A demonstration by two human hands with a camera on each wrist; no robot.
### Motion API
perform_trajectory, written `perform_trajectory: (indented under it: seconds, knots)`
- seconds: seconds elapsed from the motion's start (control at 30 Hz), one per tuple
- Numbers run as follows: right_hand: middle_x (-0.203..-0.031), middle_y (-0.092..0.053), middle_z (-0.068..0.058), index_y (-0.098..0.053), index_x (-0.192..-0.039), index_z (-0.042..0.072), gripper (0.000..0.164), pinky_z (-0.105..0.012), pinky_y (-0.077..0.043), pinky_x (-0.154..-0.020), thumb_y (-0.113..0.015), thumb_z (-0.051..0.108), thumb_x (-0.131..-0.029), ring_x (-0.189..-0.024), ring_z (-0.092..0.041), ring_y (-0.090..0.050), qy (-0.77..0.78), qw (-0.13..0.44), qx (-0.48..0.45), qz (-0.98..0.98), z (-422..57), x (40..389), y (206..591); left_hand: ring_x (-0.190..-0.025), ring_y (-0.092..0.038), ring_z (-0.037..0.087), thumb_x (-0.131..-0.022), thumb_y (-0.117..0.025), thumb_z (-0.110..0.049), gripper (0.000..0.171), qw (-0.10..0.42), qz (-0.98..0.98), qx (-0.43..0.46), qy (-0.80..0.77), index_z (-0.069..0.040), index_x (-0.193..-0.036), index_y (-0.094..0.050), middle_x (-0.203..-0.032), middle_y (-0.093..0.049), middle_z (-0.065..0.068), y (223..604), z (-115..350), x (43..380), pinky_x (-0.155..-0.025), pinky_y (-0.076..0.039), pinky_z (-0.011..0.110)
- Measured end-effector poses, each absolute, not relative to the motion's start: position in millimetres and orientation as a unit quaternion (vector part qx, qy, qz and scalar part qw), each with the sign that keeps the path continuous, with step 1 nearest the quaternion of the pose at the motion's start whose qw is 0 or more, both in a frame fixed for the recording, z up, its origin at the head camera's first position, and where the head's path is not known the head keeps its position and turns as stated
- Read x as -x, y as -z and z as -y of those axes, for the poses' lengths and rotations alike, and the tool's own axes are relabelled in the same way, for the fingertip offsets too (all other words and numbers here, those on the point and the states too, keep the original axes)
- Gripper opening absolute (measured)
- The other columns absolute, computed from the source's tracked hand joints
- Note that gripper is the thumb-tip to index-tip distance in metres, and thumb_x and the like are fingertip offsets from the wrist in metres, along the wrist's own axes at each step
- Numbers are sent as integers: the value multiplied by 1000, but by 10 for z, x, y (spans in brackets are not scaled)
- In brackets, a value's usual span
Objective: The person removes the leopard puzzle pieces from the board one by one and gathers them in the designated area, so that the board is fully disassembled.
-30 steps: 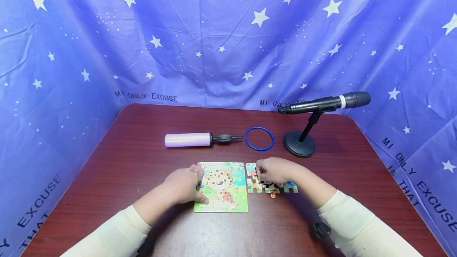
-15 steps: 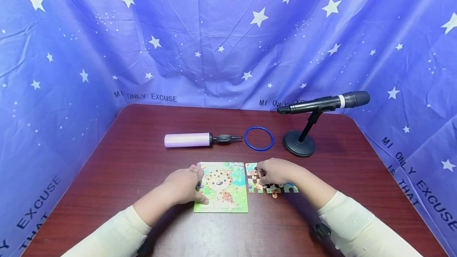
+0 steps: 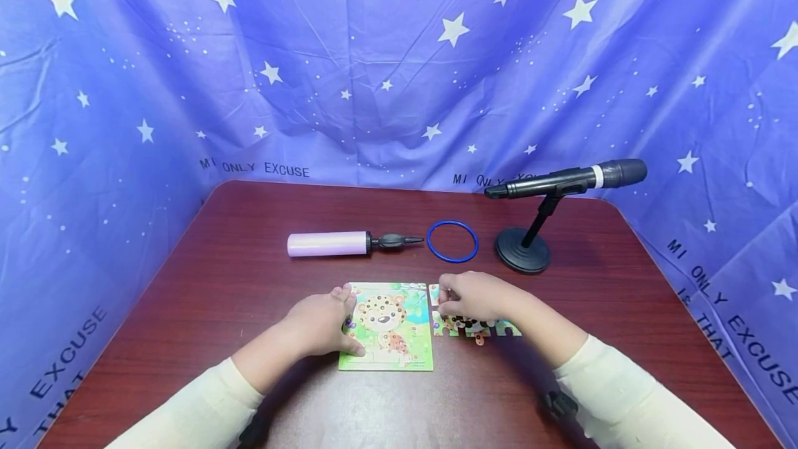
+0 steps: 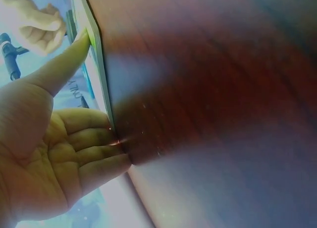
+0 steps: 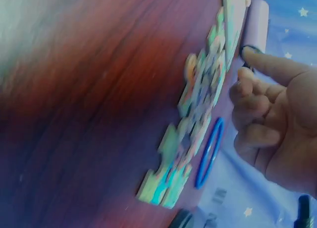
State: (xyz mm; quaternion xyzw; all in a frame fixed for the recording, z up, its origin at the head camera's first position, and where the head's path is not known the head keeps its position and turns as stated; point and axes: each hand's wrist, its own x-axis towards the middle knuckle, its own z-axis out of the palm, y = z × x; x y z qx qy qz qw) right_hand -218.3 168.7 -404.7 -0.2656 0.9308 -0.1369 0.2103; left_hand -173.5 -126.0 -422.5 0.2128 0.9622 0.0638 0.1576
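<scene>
In the head view my left hand (image 3: 321, 321) rests along the left edge of a square jigsaw board (image 3: 418, 359), printed with a cartoon leopard. Its thumb lies on the face; the other fingers stretch along the side, as the left wrist view shows (image 4: 89, 163). To the right, my right hand (image 3: 476, 296) hovers over loose jigsaw pieces (image 3: 508, 330), hiding part of them. Its fingers are loosely bent, and the right wrist view shows the hand (image 5: 277, 114) just above the jigsaw pieces (image 5: 171, 176) with nothing visible between thumb and fingers.
Behind the board lies a lilac hand pump (image 3: 327, 244) with a black nozzle. A blue ring (image 3: 430, 244) lies beside its tip. A black microphone (image 3: 567, 182) on a round-based stand (image 3: 524, 260) stands at the back right. A starry blue curtain (image 3: 374, 54) encloses the table.
My right hand has shifted slightly left over the pieces, toward the board. The left hand and the board have stayed in place.
</scene>
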Motion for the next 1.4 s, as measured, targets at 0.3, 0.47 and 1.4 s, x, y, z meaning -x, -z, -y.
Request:
perform_trajectory:
  seconds: [0.3,0.47,1.4]
  knots:
    - [-91,-50,11,-58,-105,20,45,-28,-46,-69,-76,52,-79,-76,-6,-48,46,144,367,-918,-1307,1817,4173,-142,-38,33,-72,-76,-64,102,151,-964,-208,-72,-1,-145,-45,-156,-35,19,4241,1259,1711,-113,-38,47]
    - [-82,-43,11,-53,-93,21,40,-27,-43,-62,-81,44,-76,-70,-6,-44,14,115,377,-919,-1240,1737,4207,-144,-35,33,-80,-72,-58,93,116,-959,-254,-53,0,-147,-42,-156,-35,18,4198,1220,1606,-114,-36,47]
    - [-75,-58,13,-53,-92,23,14,-20,-46,-61,-67,25,-93,-65,1,-51,252,163,352,-887,-1486,1835,4092,-137,-46,16,-95,-60,-41,49,174,-880,-441,-7,-24,-140,-55,-149,-46,-4,4071,1033,1359,-112,-39,40]
